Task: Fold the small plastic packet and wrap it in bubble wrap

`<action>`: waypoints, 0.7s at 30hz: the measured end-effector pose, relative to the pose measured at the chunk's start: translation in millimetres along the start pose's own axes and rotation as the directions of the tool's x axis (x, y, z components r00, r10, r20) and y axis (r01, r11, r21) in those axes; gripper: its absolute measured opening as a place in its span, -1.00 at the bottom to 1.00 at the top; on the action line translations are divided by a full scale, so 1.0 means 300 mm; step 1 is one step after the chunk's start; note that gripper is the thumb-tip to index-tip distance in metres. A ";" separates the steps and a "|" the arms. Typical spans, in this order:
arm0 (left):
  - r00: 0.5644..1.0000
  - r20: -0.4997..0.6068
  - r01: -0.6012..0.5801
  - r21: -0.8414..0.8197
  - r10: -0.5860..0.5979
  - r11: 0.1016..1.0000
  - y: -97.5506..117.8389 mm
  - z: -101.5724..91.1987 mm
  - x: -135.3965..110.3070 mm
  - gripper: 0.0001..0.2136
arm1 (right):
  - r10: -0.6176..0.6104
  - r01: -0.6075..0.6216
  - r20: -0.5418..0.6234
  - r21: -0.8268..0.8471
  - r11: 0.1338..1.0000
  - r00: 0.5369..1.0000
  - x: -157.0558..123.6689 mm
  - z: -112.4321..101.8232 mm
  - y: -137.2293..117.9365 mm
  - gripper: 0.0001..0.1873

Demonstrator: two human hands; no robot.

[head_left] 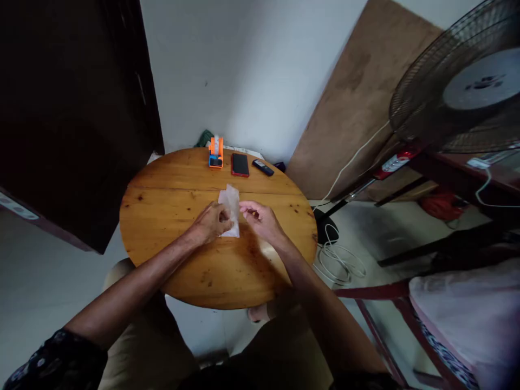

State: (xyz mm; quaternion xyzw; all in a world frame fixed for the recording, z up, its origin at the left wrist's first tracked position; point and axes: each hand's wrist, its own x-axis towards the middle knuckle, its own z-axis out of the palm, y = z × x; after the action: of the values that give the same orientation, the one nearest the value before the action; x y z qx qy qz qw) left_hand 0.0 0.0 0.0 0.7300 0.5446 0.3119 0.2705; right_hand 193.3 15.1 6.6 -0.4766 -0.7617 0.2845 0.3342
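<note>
A thin whitish, partly see-through sheet (232,197) lies creased on the round wooden table (162,216) in front of me. Whether it is paper, tissue or a plastic bag I cannot tell. My left hand (213,221) rests over its left side, thumb and fingers curled together in a pinch on it. Just off the sheet's right edge is my right hand (260,218), its fingers bent and drawn together toward the thumb. Anything between those right fingertips is too small to make out.
Along the table's far edge stand an orange and blue tape dispenser (216,153), a dark phone with red edges (240,165) and a small black handset (262,167). A standing fan (479,81) is at the right, its cable (339,262) coiled on the floor. A dark cabinet (73,108) stands left.
</note>
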 end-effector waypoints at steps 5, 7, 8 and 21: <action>1.000 -0.003 -0.021 0.018 0.021 1.000 -0.004 0.002 -0.012 -0.82 | -0.134 0.141 0.050 -0.205 0.968 0.990 0.048 0.033 0.031 -0.71; 0.995 -0.045 -0.092 0.031 0.093 0.995 -0.009 0.008 -0.021 -0.73 | -0.138 0.152 0.076 -0.249 0.956 0.988 0.061 0.041 0.034 -0.72; 0.987 -0.059 -0.146 0.047 0.148 0.988 -0.012 0.010 -0.024 -0.71 | -0.134 0.152 0.087 -0.254 0.955 0.987 0.066 0.043 0.036 -0.71; 0.928 -0.069 -0.358 0.096 0.365 0.929 -0.034 0.019 -0.021 -0.81 | 0.499 -0.478 -0.061 0.204 0.854 0.864 0.164 0.038 0.067 -0.64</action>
State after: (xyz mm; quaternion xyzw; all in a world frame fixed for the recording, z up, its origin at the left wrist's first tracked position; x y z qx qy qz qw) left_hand -3.4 -3.7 -12.3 0.8143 0.4241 0.3649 0.1545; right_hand 179.4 66.4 -3.8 -0.6371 -0.5662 0.4014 0.3353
